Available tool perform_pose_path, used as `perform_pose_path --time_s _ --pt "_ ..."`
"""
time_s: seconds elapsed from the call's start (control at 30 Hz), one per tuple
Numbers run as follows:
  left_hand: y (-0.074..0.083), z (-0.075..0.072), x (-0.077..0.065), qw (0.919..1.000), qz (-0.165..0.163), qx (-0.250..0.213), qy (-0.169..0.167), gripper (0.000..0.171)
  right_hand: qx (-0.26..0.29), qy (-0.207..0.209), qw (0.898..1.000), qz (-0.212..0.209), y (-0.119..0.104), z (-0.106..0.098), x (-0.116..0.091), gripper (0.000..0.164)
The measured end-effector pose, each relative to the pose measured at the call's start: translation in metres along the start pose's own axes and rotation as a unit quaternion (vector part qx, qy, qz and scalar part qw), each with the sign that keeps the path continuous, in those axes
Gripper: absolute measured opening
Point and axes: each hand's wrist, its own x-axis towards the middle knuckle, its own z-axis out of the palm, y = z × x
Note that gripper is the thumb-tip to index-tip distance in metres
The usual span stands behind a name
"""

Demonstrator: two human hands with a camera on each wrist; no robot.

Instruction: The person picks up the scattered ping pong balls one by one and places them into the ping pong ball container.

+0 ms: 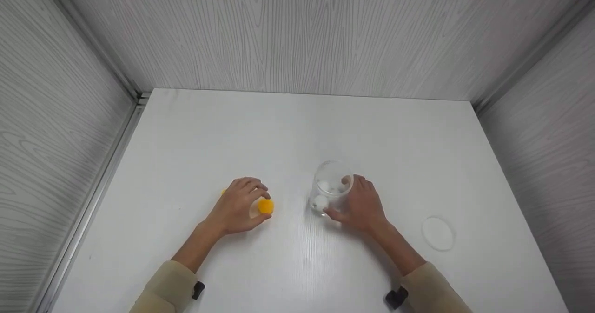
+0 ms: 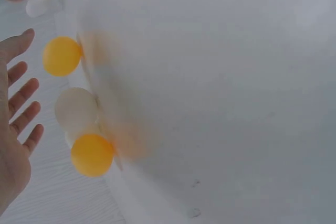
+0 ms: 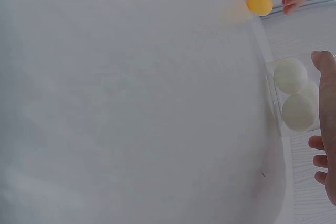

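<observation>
My left hand (image 1: pixel 237 207) arches over loose ping-pong balls on the table, fingers relaxed and apart. An orange ball (image 1: pixel 265 206) lies in the gap between its thumb and index finger. In the left wrist view, a second orange ball (image 2: pixel 92 155) and a whitish ball (image 2: pixel 77 108) rest beside the fingers, with another pale ball partly hidden behind them. My right hand (image 1: pixel 362 204) grips a clear plastic cup (image 1: pixel 332 178) from its right side, thumb in front and fingers behind. The cup stands upright with white balls (image 3: pixel 298 112) inside; one bears a dark printed mark in the left wrist view.
A thin whitish ring (image 1: pixel 438 233) lies flat on the white table (image 1: pixel 297 127), right of the right forearm. Grey wood-grain panels (image 1: pixel 307 38) enclose the table at the back and on both sides.
</observation>
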Motion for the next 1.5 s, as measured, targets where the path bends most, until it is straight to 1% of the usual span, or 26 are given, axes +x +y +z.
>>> perform_pose_path --time_s 0.3,0.47,0.77,1.03,1.27,1.5 --pt "-0.006 0.007 -0.004 0.9997 0.020 0.002 0.016 0.031 -0.001 0.009 1.000 0.003 -0.003 -0.002 -0.001 0.087" --pt "-0.007 0.008 -0.006 0.9998 0.017 0.000 0.015 0.031 -0.006 0.011 1.000 0.002 -0.003 -0.002 -0.001 0.088" --pt "-0.009 0.013 -0.009 0.9998 0.006 0.018 0.006 0.032 -0.004 0.012 1.000 -0.005 -0.002 -0.001 0.000 0.089" --pt "-0.009 0.014 -0.010 0.9997 0.011 0.019 0.012 0.032 -0.008 0.022 1.000 -0.018 -0.001 -0.001 -0.001 0.089" --pt "-0.011 0.015 -0.010 0.9997 0.016 0.001 0.020 0.027 -0.008 0.024 1.000 -0.011 -0.001 0.001 -0.001 0.088" --pt "-0.010 0.016 -0.007 0.9996 0.021 0.007 0.017 0.025 -0.008 0.025 1.000 -0.010 0.000 0.003 0.000 0.088"
